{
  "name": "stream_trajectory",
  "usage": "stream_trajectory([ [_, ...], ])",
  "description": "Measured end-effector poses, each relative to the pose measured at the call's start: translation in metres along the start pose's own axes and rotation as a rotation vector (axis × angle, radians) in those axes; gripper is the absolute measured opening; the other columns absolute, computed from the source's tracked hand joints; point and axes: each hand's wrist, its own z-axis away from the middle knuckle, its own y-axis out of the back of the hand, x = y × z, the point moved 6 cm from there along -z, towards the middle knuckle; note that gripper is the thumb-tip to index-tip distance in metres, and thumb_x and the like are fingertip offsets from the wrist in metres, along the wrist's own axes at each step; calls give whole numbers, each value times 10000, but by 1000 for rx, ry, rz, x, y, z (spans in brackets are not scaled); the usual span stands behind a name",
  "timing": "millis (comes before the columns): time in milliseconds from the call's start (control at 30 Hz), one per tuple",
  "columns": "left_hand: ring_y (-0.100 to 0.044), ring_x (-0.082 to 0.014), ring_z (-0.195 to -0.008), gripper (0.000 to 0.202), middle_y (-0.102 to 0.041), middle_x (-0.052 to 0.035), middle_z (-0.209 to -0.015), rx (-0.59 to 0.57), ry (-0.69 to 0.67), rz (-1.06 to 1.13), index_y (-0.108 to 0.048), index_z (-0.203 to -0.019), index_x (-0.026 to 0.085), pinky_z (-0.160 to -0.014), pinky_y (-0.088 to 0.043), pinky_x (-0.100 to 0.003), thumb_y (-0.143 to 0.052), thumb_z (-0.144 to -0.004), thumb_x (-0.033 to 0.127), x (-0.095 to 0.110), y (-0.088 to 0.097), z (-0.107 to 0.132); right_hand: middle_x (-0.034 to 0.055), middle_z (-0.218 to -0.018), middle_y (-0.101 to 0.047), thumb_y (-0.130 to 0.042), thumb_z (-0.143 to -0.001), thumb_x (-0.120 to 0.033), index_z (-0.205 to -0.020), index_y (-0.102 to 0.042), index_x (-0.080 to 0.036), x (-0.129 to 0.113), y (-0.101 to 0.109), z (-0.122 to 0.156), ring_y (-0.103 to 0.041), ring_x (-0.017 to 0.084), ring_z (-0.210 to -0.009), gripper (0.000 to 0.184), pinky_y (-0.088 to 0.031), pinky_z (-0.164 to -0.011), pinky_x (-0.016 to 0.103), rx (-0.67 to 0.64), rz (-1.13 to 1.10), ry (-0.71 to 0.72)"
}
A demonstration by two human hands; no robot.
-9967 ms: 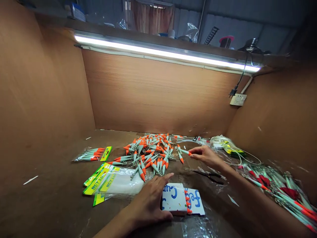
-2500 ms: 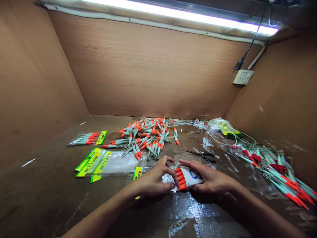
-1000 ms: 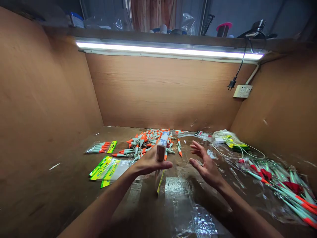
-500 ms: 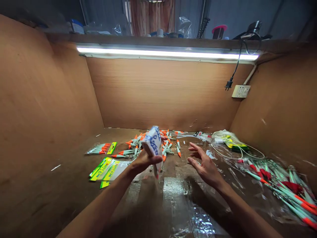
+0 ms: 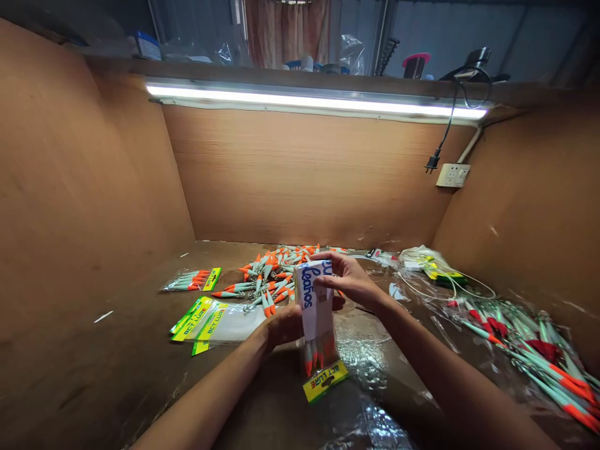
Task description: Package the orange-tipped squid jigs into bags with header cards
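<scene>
A white carton-like piece with blue lettering point(image 5: 315, 315) stands upright between my hands. My left hand point(image 5: 282, 326) grips its left side low down, with fingertips showing behind its right edge. My right hand point(image 5: 352, 281) is closed on its upper right, thumb on the front and fingers over the top. From its lower end protrudes a clear packet of orange-tipped fishing lures, whose yellow-green header card point(image 5: 325, 380) points toward me. How far the packet goes inside is hidden. Behind my hands lies a pile of loose pale-green and orange lures point(image 5: 269, 265).
Flat header-card bags point(image 5: 206, 325) lie left of my left hand, with a filled lure packet point(image 5: 192, 280) beyond. More lures in clear plastic point(image 5: 539, 350) spread along the right side. A black plug point(image 5: 432, 162) hangs by the socket point(image 5: 453, 175). Wooden panels enclose the bench.
My right hand has moved left and closed on the white carton-like piece. My left hand has turned it upright and shifted slightly right. The packet's header card now shows below.
</scene>
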Motion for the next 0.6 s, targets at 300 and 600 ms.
stream_trajectory([
  [300,-407,-428,-1387,969,-502,-241,-1454,-11,-51,70,-480,-1431,127,-1124,-298,-561,-805,-668,628,7,-9,4,59,-1049,-702,-794,-799,-396,-1144,-651,-205,-22,12,4,-648,197,-924,420,-537,-822,323,180,95,123],
  [600,-416,-378,-1401,975,-491,-245,-1465,19,-64,197,-357,-1508,145,-1181,-192,-530,-780,-739,569,7,-11,-1,93,-1133,-684,-666,-877,-462,-1301,-558,-209,-12,121,40,-663,249,-986,505,-543,-883,419,692,211,188],
])
